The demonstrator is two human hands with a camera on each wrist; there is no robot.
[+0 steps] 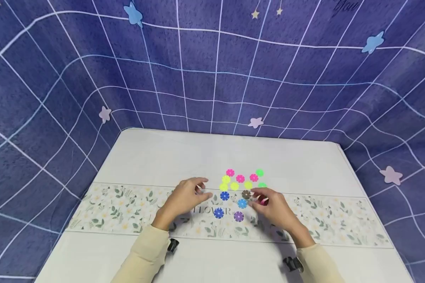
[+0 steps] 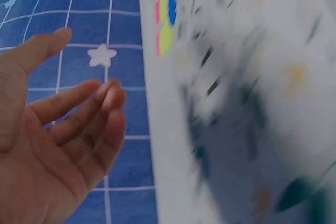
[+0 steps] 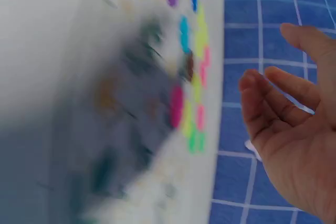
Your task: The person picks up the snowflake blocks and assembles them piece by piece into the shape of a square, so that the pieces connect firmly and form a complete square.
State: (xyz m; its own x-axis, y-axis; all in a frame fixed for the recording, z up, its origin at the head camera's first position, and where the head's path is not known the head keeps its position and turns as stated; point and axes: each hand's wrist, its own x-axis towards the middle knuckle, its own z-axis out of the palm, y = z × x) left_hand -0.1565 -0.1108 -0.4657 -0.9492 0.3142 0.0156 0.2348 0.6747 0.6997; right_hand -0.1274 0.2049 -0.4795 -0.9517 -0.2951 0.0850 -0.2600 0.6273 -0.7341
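Observation:
Several colored notched plastic discs lie loosely grouped on the table between the two hands. In the head view, my left hand [image 1: 187,195] hovers left of a dark blue disc [image 1: 224,195], its fingers relaxed and nothing in them; the left wrist view agrees. My right hand [image 1: 274,206] is above the table beside a light blue disc [image 1: 242,203] and a brown disc [image 1: 246,194]. It partly hides a magenta disc [image 3: 176,106], which the right wrist view shows lying on the table, apart from the loosely bent fingers. A purple disc [image 1: 239,216] and another dark blue disc [image 1: 218,213] lie nearest me.
Pink discs [image 1: 240,179], yellow discs [image 1: 234,186] and green discs [image 1: 259,173] lie toward the back of the group. A floral runner [image 1: 117,210] with printed lettering crosses the white table [image 1: 163,153]. A blue grid-patterned curtain [image 1: 198,86] with stars surrounds its back and sides.

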